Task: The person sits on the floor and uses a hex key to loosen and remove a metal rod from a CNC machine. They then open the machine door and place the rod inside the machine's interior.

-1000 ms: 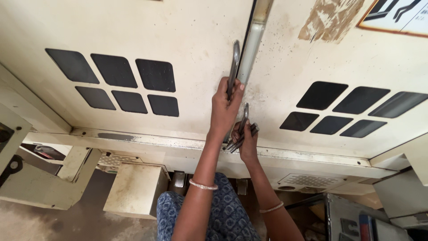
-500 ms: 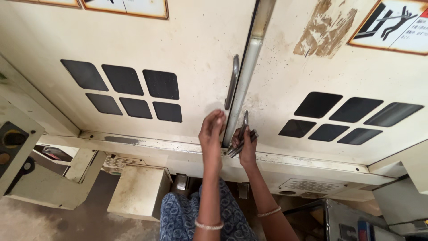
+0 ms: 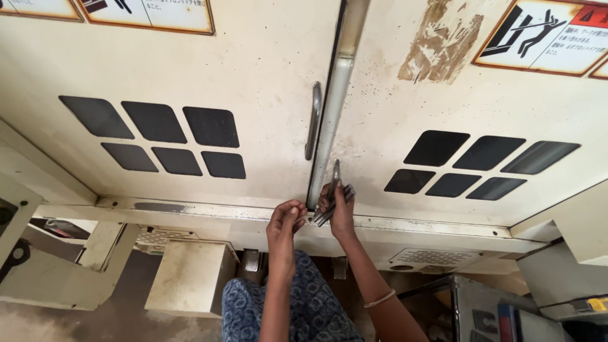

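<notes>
Hands low at six o'clock of the door seam, both close against the sill rail (image 3: 190, 208). Clamped a bundle of metal tools (image 3: 334, 190) in the right hand (image 3: 342, 212), fingers (image 3: 347, 197) pressed together round the shanks, one long tool poking up toward twelve o'clock along the metal strip (image 3: 334, 114). Kept the bundle tight, likely so the loose pieces stayed together and the seam's foot stayed within reach. Brought the left hand (image 3: 285, 221) in just at nine o'clock of the bundle, near it but apart, fingers (image 3: 292, 209) curled toward the thumb; could not tell whether anything small was pinched there. Seemed poised at the bottom of the seam, ready to pick from the bundle or work at the rail.

Against a second ago: had dropped the left hand off the door handle (image 3: 312, 120), now bare at twelve o'clock, and slid it down to the rail. Had held the right hand and its tools in much the same place. Had tilted the view up too, showing more of the dark panes (image 3: 158, 136) at ten o'clock and a pedal (image 3: 252, 259) below.
</notes>
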